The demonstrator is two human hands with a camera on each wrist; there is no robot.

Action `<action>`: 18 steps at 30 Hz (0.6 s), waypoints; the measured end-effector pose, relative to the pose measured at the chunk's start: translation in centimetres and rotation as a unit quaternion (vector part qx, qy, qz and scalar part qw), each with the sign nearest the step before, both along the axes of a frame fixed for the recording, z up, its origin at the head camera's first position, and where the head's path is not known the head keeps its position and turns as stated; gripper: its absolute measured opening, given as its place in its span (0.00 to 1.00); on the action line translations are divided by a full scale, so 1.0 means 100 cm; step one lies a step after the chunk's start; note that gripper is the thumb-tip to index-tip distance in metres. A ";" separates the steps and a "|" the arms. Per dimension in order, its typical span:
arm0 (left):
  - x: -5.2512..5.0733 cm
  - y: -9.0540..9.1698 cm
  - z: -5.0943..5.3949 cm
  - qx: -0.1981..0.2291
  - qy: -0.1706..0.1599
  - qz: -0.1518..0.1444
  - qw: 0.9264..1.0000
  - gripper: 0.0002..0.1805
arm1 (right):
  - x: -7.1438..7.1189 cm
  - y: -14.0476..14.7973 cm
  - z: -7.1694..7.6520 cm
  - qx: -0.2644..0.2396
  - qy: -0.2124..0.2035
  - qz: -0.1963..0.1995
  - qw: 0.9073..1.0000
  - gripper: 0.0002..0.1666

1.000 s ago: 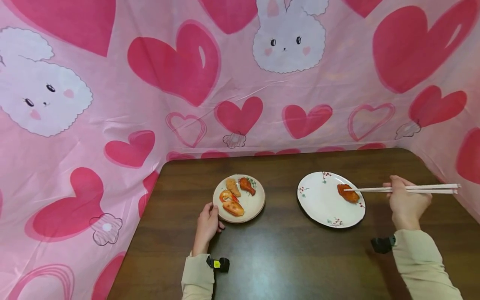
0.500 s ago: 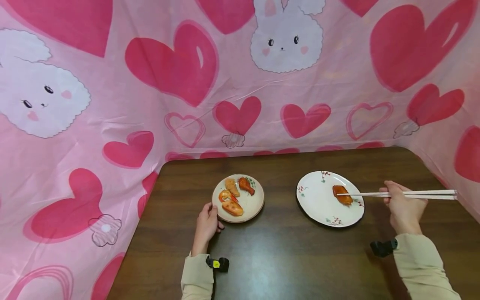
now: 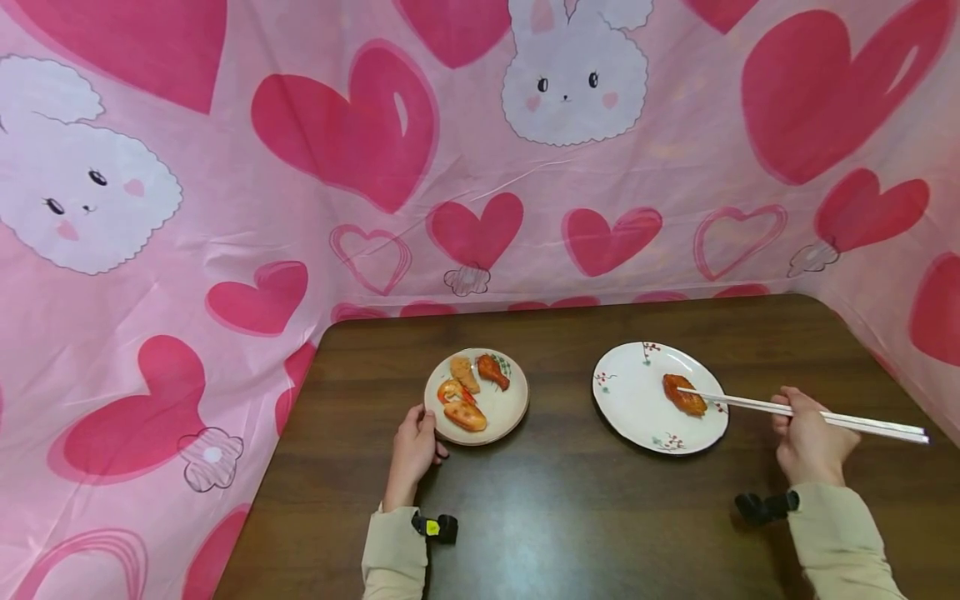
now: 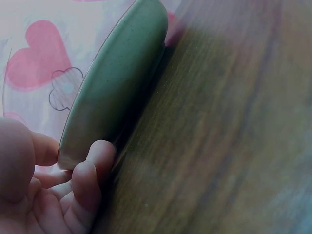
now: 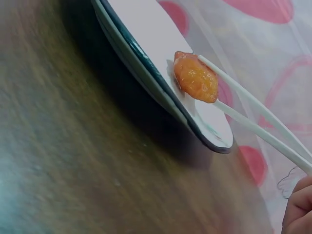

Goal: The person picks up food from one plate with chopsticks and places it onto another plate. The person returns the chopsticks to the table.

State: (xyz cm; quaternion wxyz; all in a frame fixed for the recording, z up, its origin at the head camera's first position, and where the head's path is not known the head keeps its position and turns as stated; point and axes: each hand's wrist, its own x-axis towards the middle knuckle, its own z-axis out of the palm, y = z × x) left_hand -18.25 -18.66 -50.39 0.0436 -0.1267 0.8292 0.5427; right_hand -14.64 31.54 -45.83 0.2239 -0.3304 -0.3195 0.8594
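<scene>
My left hand (image 3: 415,442) grips the near-left rim of a small cream plate (image 3: 513,417). In the left wrist view, its fingertips meet the edge of the small plate (image 4: 117,73). My right hand (image 3: 813,442) holds a pair of white chopsticks (image 3: 750,405). Their tips are at a glazed brown chicken wing (image 3: 688,405) on the right side of a large white plate (image 3: 630,400) with floral sprigs. Seen from the right wrist, the chopsticks (image 5: 258,105) stand on either side of the wing (image 5: 195,80), which is close over the large plate (image 5: 146,24); contact with the plate is unclear.
On the small plate lie a drumstick (image 3: 492,371), a tan fried piece (image 3: 463,373), a shrimp (image 3: 450,389) and a browned oblong piece (image 3: 465,415). Both plates stand on a dark wooden table (image 3: 540,500). A pink heart-print cloth (image 3: 465,167) hangs behind and at the sides.
The chicken wing has shifted slightly left and turned on the large plate. My right hand has come nearer, so the chopsticks now slope down to the right. My left hand stays put.
</scene>
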 end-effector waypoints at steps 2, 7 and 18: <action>0.000 0.000 0.000 0.000 0.000 0.000 1.000 0.24 | 0.004 0.001 -0.002 -0.020 0.001 0.019 1.000 0.11; 0.000 -0.001 0.000 -0.002 0.003 -0.002 1.000 0.24 | 0.010 0.004 -0.009 -0.060 0.002 0.049 0.997 0.14; 0.000 0.000 0.000 -0.004 0.007 -0.003 1.000 0.24 | 0.015 0.005 -0.014 -0.077 -0.008 0.054 0.996 0.15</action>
